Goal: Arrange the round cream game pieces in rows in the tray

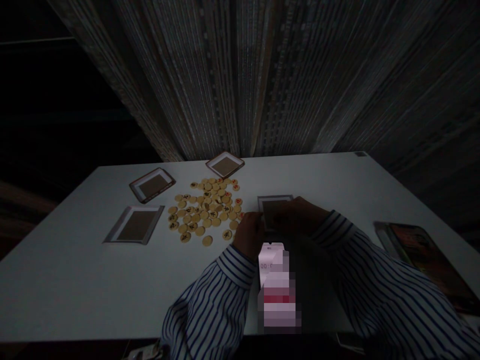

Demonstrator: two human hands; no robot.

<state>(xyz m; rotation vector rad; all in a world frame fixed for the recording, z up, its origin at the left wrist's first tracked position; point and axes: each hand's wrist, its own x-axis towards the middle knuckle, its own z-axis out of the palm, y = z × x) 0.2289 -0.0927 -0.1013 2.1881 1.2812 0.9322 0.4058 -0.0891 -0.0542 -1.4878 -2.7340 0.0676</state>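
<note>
"Where's the flat tray [270, 199] by the hands?"
"Just right of the picture's middle. Its inside is brown. The right hand [300, 214] reaches over it."
"And the left hand [249, 232]?"
"Curled by its left edge, near the round pieces [212, 214]. Too dark! I can't tell if either hand pinches anything."

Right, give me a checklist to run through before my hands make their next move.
1. Markings showing on all the round pieces: not ok, many look blank.
2. Leftmost framed panel apart from the pieces: ok.
3. Nearest framed panel uncovered: not ok, the right hand partly hides it.
4. Left hand grip free: cannot tell, its fingertips are unclear.
5. Phone screen lit: ok.
</note>
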